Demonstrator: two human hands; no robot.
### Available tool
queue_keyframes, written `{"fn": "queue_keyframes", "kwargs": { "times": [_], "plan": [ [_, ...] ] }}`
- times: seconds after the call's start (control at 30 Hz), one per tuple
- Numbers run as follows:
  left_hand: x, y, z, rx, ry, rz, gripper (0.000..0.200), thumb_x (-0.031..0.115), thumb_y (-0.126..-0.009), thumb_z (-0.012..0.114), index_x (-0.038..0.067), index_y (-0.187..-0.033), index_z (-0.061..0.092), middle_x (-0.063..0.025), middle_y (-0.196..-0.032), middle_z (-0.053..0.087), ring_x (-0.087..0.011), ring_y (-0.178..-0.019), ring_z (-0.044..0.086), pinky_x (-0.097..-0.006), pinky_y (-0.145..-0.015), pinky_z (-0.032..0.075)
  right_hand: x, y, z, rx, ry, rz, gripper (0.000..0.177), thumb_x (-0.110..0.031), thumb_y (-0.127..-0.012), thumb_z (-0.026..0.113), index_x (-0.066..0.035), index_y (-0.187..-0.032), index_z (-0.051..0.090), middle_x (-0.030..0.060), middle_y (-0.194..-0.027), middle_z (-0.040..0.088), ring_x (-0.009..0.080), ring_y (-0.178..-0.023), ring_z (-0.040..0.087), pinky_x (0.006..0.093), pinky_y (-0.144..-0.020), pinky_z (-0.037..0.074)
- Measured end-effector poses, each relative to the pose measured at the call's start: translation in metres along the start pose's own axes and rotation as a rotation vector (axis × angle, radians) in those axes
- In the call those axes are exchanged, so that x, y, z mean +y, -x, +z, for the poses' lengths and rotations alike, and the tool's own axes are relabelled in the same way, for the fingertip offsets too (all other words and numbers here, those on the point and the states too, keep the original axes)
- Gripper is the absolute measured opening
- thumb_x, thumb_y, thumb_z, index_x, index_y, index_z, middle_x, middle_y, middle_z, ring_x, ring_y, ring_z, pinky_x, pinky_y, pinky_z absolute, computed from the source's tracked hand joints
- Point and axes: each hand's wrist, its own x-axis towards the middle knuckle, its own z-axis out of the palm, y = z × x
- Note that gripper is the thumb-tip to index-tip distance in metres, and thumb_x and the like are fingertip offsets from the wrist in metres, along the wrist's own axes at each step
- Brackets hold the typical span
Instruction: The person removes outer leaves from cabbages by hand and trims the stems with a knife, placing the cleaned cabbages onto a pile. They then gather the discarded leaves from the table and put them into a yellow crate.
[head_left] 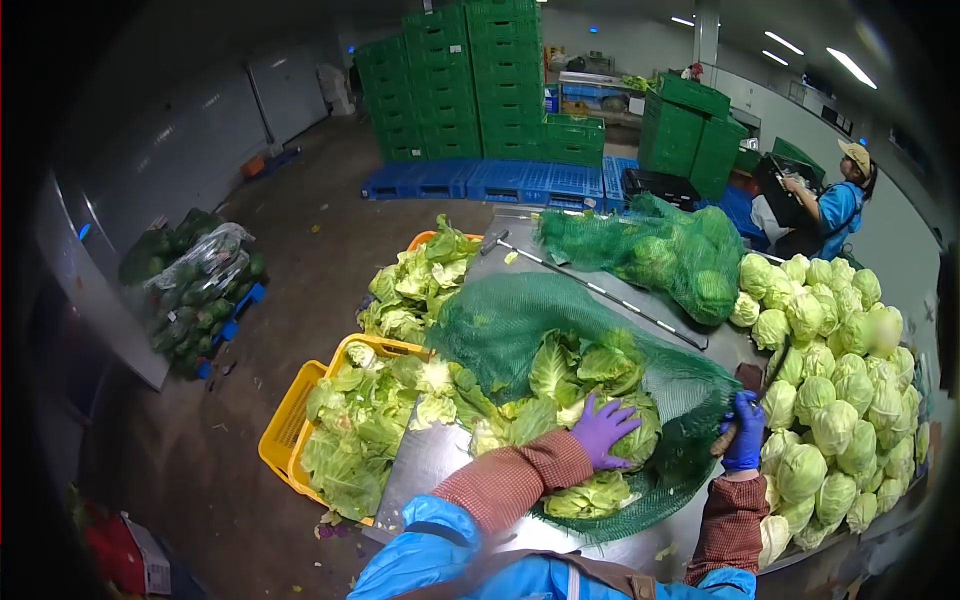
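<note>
My left hand [605, 432], in a purple glove, lies with spread fingers on a leafy green cabbage [648, 436]. This cabbage sits on a green mesh sack [690, 385] opened out across the metal table [425, 470]. More leafy cabbages [555, 370] and loose outer leaves lie around it on the mesh. At the sack's right edge, my right hand [743, 432], in a blue glove, is closed around the wooden handle of a knife [778, 362]. The knife's dark blade points up and away, beside the piled pale cabbages.
Trimmed cabbages [835, 400] are heaped at the right. A filled mesh sack [660, 250] and a thin rod [600, 290] lie at the table's far side. Yellow crates [290, 425] of leaves stand left. Behind are green crates [505, 80], blue pallets [510, 180] and a person [843, 205].
</note>
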Motion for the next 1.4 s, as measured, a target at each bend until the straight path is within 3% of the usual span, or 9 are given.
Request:
{"fn": "queue_keyframes", "kwargs": {
  "times": [0.17, 0.23, 0.33, 0.4, 0.7, 1.0, 1.13, 1.3, 1.4],
  "plan": [
    [-0.009, 0.039, 0.024, 0.130, 0.062, -0.043, 0.081, 0.054, -0.075, 0.060, 0.018, -0.140, 0.029, -0.0104, -0.143, 0.030, -0.0311, -0.132, 0.028, -0.0637, -0.105, 0.010, 0.019, -0.011, -0.033, 0.132, 0.002, 0.003, 0.022, -0.016, -0.084, 0.061, -0.006, -0.102, 0.057, 0.0012, -0.080, 0.058, 0.0108, -0.066, 0.054, 0.0232, -0.059, 0.044],
    [-0.002, 0.058, 0.027, 0.116, 0.052, -0.083, 0.082, 0.053, -0.075, 0.061, 0.018, -0.141, 0.028, -0.0107, -0.144, 0.028, -0.0319, -0.132, 0.028, -0.0636, -0.105, 0.010, 0.011, 0.017, 0.004, 0.278, 0.361, -0.811, 0.028, -0.004, -0.082, 0.059, -0.001, -0.110, 0.055, 0.0023, -0.075, 0.058, 0.0105, -0.062, 0.054, 0.0235, -0.056, 0.044],
    [0.003, 0.069, 0.031, 0.101, 0.029, -0.114, 0.084, 0.050, -0.074, 0.063, 0.018, -0.142, 0.025, -0.0107, -0.146, 0.024, -0.0337, -0.132, 0.028, -0.0640, -0.105, 0.009, 0.020, 0.069, 0.026, -0.073, 0.529, -1.085, 0.031, 0.004, -0.077, 0.052, 0.003, -0.107, 0.059, 0.0127, -0.088, 0.066, 0.0264, -0.079, 0.063, 0.0349, -0.072, 0.049],
    [0.011, 0.069, 0.034, 0.074, 0.047, -0.077, 0.086, 0.049, -0.073, 0.064, 0.019, -0.143, 0.024, -0.0105, -0.147, 0.022, -0.0346, -0.132, 0.028, -0.0644, -0.105, 0.008, 0.018, 0.095, 0.041, -0.578, 0.722, -0.481, 0.028, -0.002, -0.075, 0.061, -0.001, -0.104, 0.062, 0.0124, -0.093, 0.065, 0.0227, -0.086, 0.063, 0.0315, -0.077, 0.049],
    [0.008, 0.061, 0.027, 0.091, 0.052, -0.112, 0.082, 0.047, -0.073, 0.065, 0.021, -0.141, 0.028, -0.0102, -0.147, 0.024, -0.0349, -0.132, 0.025, -0.0653, -0.105, 0.006, 0.116, 0.020, 0.016, -0.388, 0.407, 0.400, 0.042, -0.037, -0.091, 0.054, -0.003, -0.114, 0.059, 0.0101, -0.099, 0.064, 0.0204, -0.089, 0.059, 0.0321, -0.080, 0.047],
    [0.021, 0.114, 0.023, 0.623, 0.166, -0.105, 0.080, 0.045, -0.065, 0.074, 0.012, -0.130, 0.040, -0.0151, -0.130, 0.039, -0.0382, -0.128, 0.030, -0.0620, -0.104, 0.013, 0.079, 0.094, 0.069, -0.706, 0.552, -0.099, 0.041, -0.028, -0.088, 0.059, -0.003, -0.120, 0.055, 0.0162, -0.118, 0.060, 0.0237, -0.107, 0.059, 0.0298, -0.091, 0.044],
    [0.023, 0.132, 0.010, 0.551, 0.002, -0.168, 0.084, 0.052, -0.065, 0.071, 0.012, -0.131, 0.038, -0.0143, -0.130, 0.039, -0.0390, -0.129, 0.030, -0.0612, -0.105, 0.012, 0.046, 0.134, 0.103, -1.117, 0.677, 0.123, 0.044, -0.028, -0.087, 0.060, -0.005, -0.124, 0.053, 0.0154, -0.109, 0.064, 0.0208, -0.094, 0.063, 0.0309, -0.084, 0.048],
    [0.019, 0.172, 0.004, 0.423, 0.031, -0.354, 0.084, 0.056, -0.061, 0.072, 0.007, -0.125, 0.048, -0.0171, -0.134, 0.037, -0.0370, -0.125, 0.030, -0.0588, -0.104, 0.015, 0.039, 0.127, 0.106, -0.736, 0.339, 0.263, 0.023, -0.018, -0.086, 0.058, -0.004, -0.104, 0.061, 0.0006, -0.090, 0.066, 0.0035, -0.065, 0.052, 0.0186, -0.057, 0.042],
    [0.011, 0.191, -0.004, 0.458, 0.131, -0.392, 0.086, 0.052, -0.058, 0.077, 0.006, -0.124, 0.048, -0.0194, -0.138, 0.033, -0.0378, -0.122, 0.034, -0.0510, -0.103, 0.024, 0.082, 0.113, 0.077, -0.634, 0.717, -0.067, 0.023, -0.017, -0.084, 0.060, -0.004, -0.103, 0.055, 0.0103, -0.086, 0.064, 0.0246, -0.074, 0.063, 0.0344, -0.068, 0.049]
  ]
}}
